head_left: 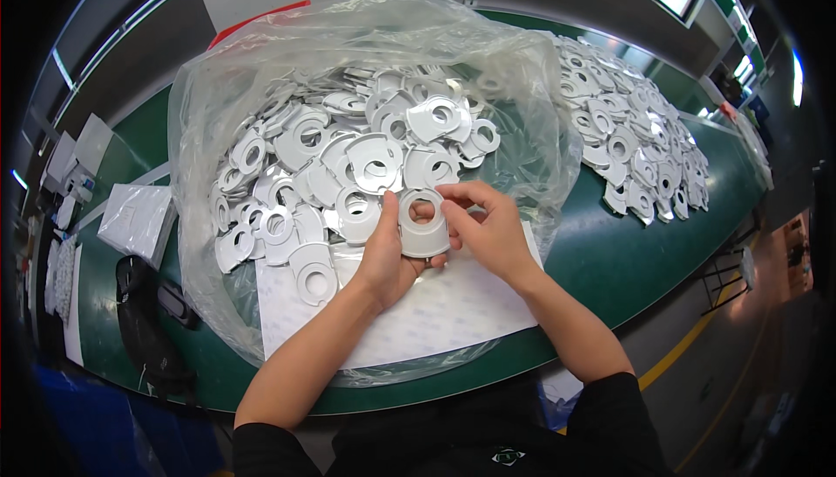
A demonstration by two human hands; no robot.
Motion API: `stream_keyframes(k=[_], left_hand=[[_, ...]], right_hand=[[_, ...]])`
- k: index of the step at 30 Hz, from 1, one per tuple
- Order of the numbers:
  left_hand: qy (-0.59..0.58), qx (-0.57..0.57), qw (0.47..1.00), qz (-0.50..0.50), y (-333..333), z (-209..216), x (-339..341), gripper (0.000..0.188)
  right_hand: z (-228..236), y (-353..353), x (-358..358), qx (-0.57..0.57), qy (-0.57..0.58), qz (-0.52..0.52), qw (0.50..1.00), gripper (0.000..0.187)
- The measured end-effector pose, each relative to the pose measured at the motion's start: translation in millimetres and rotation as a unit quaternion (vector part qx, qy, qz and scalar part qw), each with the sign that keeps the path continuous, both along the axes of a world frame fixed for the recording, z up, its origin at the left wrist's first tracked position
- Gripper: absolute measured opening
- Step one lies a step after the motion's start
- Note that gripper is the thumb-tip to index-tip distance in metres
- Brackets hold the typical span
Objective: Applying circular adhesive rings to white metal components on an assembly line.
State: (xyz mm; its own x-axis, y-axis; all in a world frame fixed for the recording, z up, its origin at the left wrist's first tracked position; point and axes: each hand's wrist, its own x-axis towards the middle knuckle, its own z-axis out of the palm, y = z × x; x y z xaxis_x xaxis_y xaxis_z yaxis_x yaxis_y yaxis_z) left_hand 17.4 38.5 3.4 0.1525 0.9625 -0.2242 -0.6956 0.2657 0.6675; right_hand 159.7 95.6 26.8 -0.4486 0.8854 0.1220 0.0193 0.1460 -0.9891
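Note:
My left hand (389, 259) is closed round a white plastic part (424, 240) with a round hole through its upper half. Its thumb lies along the part's left edge, and fingers show behind it and through the hole. My right hand (489, 226) pinches the upper right rim of the same part between thumb and forefinger. Just beyond my hands lies a heap of similar white parts (326, 151), inside a large clear plastic bag (205, 103) spread open on the table. Below my wrists is a white sheet of paper (409, 329).
A second pile of white parts (640, 142) covers the right side of the green table (610, 268). On the left are a white plastic-wrapped stack (137, 220), a black pouch-like item (150, 329) and a small dark device (178, 304). A red strip (261, 21) edges the bag's far side.

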Motion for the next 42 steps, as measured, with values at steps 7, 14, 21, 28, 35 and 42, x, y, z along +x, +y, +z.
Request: stream_keyframes(k=[7,14,21,28,35,42], left_hand=[[0.077,0.019,0.997,-0.007,-5,1,7,0.068],[0.137,0.048,0.989,-0.027,-6,-7,9,0.076],[0.181,0.061,0.981,-0.044,-8,6,15,0.079],[0.173,-0.002,0.985,-0.013,-8,2,14,0.077],[0.096,-0.001,0.995,-0.035,-4,3,4,0.075],[0.072,-0.011,0.995,-0.07,-1,5,1,0.074]], right_hand=[[2,6,2,-0.052,0.018,0.01,0.998,0.019],[9,2,2,-0.048,0.012,-0.001,0.999,0.018],[10,-3,2,-0.008,-0.06,-0.033,0.998,0.025],[16,-9,2,0.21,-0.27,-0.089,0.935,0.033],[20,6,18,0.163,-0.184,0.046,0.968,0.024],[20,-4,12,0.166,-0.204,-0.008,0.965,0.013]])
